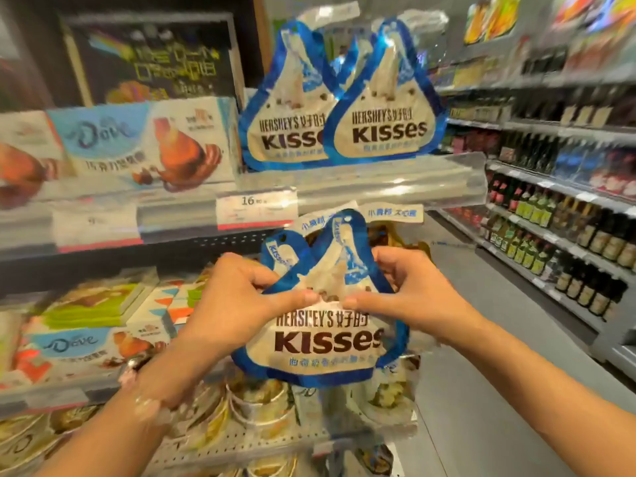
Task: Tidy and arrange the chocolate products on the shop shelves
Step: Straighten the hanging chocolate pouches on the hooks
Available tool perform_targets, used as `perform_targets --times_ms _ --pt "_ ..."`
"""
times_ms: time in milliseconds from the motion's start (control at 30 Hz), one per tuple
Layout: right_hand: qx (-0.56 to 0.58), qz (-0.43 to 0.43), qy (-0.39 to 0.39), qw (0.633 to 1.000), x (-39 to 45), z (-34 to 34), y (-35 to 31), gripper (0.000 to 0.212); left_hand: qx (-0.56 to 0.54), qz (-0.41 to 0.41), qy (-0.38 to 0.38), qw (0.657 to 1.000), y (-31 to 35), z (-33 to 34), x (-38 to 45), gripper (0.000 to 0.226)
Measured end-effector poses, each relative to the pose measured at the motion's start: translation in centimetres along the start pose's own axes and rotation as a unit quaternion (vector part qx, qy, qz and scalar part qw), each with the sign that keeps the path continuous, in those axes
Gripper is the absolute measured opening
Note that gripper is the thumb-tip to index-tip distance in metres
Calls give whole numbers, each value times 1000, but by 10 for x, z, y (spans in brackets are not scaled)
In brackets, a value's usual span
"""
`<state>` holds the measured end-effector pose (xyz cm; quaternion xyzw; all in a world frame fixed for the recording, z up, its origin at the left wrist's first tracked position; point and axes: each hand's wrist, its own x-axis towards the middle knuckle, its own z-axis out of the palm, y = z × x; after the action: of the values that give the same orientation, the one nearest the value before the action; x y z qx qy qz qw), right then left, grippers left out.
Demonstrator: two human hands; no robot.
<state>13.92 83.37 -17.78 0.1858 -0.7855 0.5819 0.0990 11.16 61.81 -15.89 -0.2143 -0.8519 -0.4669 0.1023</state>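
Head view: person stands at a shop shelf, both hands raised in front of the lower shelf level. Left hand (pixel 237 297) and right hand (pixel 409 287) each pinch the held Kisses bag (pixel 327 335), a blue-and-cream Hershey's pouch, near its upper middle, thumbs almost meeting on the front face; grip of both hands is narrow, closed on the bag. A second bag of the same kind (pixel 275 251) sits just behind it, top corner showing at the left; cannot tell which hand carries it. Up on the top shelf (pixel 395 182), two more Kisses bags (pixel 344 108) stand upright side by side, the right one overlapping the left. Beside them to the left, Dove boxes (pixel 137 142) line that same shelf. A price tag (pixel 256 208) reading 16 hangs on the shelf edge below the bags. Lower left shelf carries another Dove box (pixel 79 346) and a green-edged box (pixel 93 304). Below the hands, tubs (pixel 261 401) sit on a perforated shelf, blurred. Right side of the aisle: bottles (pixel 550 235) in rows on racks.
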Motion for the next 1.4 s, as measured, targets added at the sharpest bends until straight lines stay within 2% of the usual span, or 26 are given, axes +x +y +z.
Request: perform_targets --times_ms 67,200,300,400,533,633,733,867,1000,1167,1400 --pt "-20 -28 -5 999 10 -11 -21 36 2 27 23 999 19 -12 10 62" --pt "-10 -87 6 996 29 -27 -60 42 -51 54 32 997 50 -32 33 53" --pt "-19 -124 35 991 43 -42 -88 34 -83 60 16 995 73 -46 53 65" --pt "-6 -142 75 987 60 -69 -109 26 -167 29 3 986 97 -62 75 40" --pt "-11 -147 137 980 83 -106 -125 24 -183 53 30 981 113 -81 100 5" --pt "-21 -155 181 971 98 -131 -127 24 -211 57 57 974 119 -90 118 15" --pt "-31 -160 194 967 112 -148 -128 30 -219 69 83 970 128 -95 136 15" --pt "-81 -146 150 974 127 -153 -121 29 -183 56 72 979 134 -93 157 12" --pt "-83 -134 118 980 131 -157 -99 23 -117 22 54 991 126 -78 161 8" --pt "-88 -121 111 983 130 -164 -80 22 -48 68 67 994 126 -59 160 8" --pt "-112 -96 83 986 134 -172 -76 33 22 104 60 993 126 -47 168 6"
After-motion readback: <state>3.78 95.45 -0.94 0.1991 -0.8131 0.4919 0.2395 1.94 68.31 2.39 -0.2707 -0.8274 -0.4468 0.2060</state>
